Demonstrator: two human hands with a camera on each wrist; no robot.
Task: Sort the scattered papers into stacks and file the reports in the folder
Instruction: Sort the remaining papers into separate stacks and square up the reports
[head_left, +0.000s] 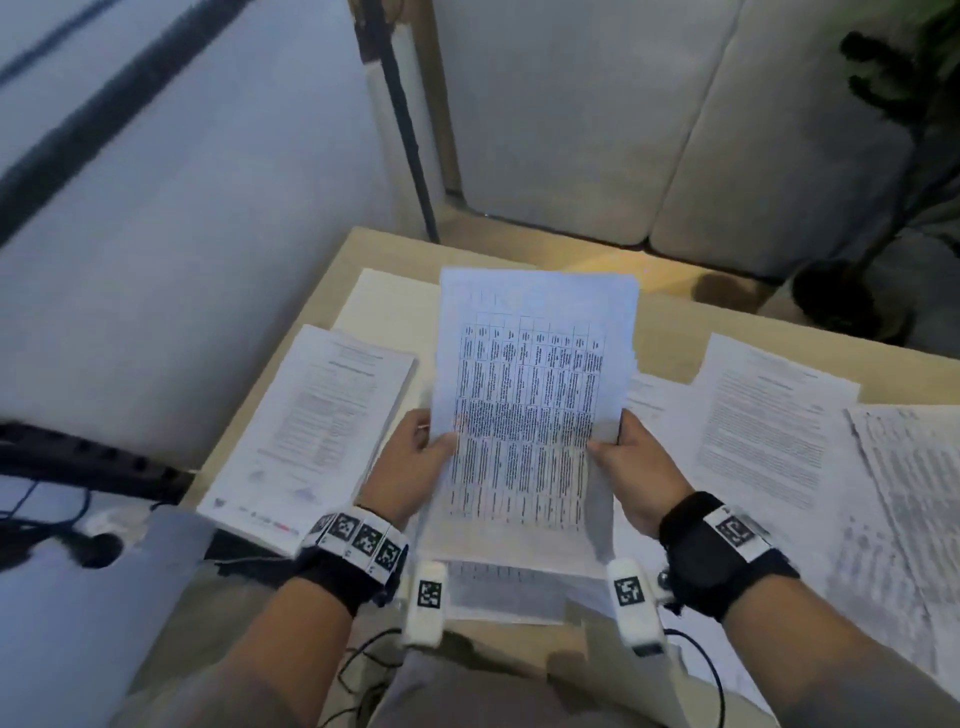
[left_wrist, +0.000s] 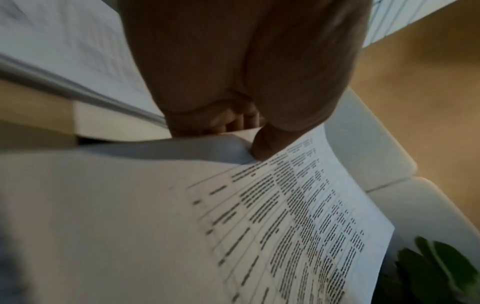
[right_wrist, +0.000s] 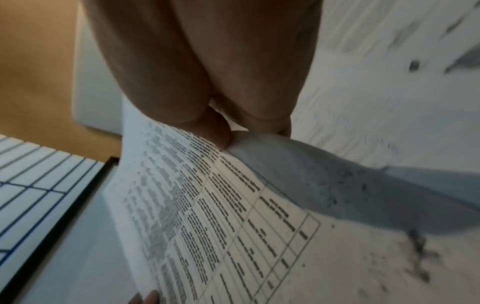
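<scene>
From the head view I have a sheaf of table-printed pages (head_left: 524, 415) raised off the desk (head_left: 670, 322), my left hand (head_left: 415, 467) pinching its left edge and my right hand (head_left: 636, 467) pinching its right edge, thumbs on the printed face; the staggered edges at the sheaf's right side suggest several sheets not yet squared. On the desk to the left lies one thick, tidy stack (head_left: 317, 431), which I take as sorting already done, with a blank sheet (head_left: 384, 301) behind it. To the right, text pages (head_left: 769, 436) overlap loosely and a dense printed sheet (head_left: 914, 499) lies skewed at the far right, so that side looks unsorted; another table page (head_left: 509, 592) sits under the sheaf near the desk's front edge. I see no folder that I can identify, so filing seems not begun. In the left wrist view my thumb (left_wrist: 265, 144) presses onto the top page while the fingers curl behind it, and the thick stack's edge runs across the upper left. In the right wrist view the thumb (right_wrist: 218, 131) clamps the page edge against fingers behind, with loose printed sheets (right_wrist: 389, 86) blurred beyond on the right. My judgement: roughly midway through sorting, filing all to come
</scene>
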